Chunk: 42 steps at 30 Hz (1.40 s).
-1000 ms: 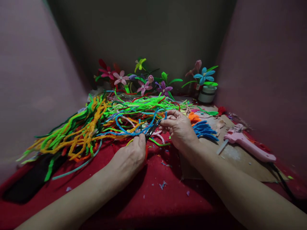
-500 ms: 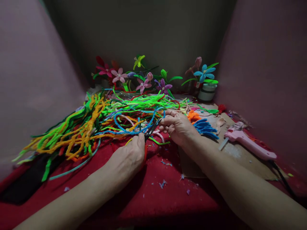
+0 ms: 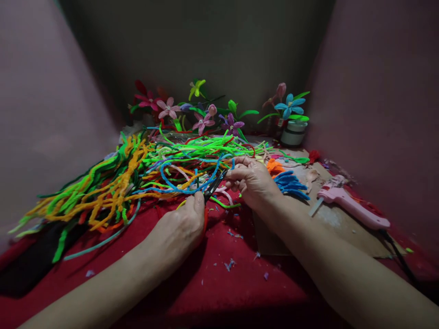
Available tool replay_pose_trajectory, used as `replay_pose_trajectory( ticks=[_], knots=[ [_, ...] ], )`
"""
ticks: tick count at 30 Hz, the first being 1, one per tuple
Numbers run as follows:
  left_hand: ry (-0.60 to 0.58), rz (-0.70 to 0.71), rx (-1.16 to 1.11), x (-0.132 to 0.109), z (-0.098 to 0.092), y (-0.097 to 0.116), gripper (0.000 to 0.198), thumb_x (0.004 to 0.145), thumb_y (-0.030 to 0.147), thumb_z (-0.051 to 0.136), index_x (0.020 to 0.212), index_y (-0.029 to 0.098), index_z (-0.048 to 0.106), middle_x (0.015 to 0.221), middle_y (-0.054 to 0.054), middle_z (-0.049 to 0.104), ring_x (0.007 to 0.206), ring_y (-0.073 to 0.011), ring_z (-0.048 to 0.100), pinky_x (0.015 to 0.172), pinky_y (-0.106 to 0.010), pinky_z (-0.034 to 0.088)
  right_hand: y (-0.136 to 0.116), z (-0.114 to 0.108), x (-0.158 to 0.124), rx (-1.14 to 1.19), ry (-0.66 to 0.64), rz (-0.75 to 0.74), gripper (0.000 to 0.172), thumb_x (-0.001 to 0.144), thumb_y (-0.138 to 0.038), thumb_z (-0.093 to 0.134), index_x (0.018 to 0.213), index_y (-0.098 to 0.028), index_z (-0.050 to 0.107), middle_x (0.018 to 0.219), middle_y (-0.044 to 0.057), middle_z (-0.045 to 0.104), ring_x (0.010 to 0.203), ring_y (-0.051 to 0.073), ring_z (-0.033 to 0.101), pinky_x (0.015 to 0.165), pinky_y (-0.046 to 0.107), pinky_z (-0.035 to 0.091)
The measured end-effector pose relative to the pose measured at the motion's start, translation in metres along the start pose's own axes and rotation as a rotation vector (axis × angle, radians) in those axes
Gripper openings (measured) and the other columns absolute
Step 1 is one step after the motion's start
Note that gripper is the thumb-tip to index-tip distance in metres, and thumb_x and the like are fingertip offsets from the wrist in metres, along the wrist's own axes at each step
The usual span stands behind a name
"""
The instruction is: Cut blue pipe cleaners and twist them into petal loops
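Observation:
My left hand (image 3: 181, 228) is closed around a pair of scissors (image 3: 214, 185) with dark blades and red-orange handles, mostly covered by the hand. The blades point up and right, their tips close to the fingers of my right hand (image 3: 253, 182). That hand pinches a light blue pipe cleaner (image 3: 219, 165), whose short end sticks up above the fingertips. The rest of it seems to curve left over the pile in a loop. Whether the blades touch it I cannot make out. Just right of my right hand lies a bunch of darker blue pipe cleaner pieces (image 3: 291, 184).
Green and orange pipe cleaners (image 3: 113, 183) spread over the left and middle of the red cloth (image 3: 219, 288). A pink glue gun (image 3: 356, 208) rests on cardboard (image 3: 274, 237) at right. Pipe cleaner flowers (image 3: 202, 122) and a jar (image 3: 294, 133) stand behind. Blue scraps (image 3: 229, 265) lie in front.
The whole view has shifted slightly, so everything appears a little further left. Both hands keep the same hold, with the scissors still at my right fingertips.

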<state>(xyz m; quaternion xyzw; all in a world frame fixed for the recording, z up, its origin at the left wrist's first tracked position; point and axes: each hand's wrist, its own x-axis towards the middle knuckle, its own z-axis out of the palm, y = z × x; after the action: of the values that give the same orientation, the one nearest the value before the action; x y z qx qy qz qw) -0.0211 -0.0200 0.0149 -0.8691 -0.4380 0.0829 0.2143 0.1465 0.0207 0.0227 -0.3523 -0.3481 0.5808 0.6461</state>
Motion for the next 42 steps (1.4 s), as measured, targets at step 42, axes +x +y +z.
replay_pose_trajectory(
  ticks=[42],
  knots=[
    [0.144,-0.459,-2.661,0.025,-0.003,-0.02,0.015,0.084,0.025,0.052,0.078,0.014,0.059,0.061,0.001,0.051,0.043,-0.0033,0.042,0.048,-0.018,0.044,0.001,0.009,-0.012,0.161,-0.177,-0.032,0.016,0.06,-0.012,0.069,0.072,-0.015,0.058,0.058,-0.001,0.063,0.049,0.012,0.061,0.045,0.021,0.048]
  ],
)
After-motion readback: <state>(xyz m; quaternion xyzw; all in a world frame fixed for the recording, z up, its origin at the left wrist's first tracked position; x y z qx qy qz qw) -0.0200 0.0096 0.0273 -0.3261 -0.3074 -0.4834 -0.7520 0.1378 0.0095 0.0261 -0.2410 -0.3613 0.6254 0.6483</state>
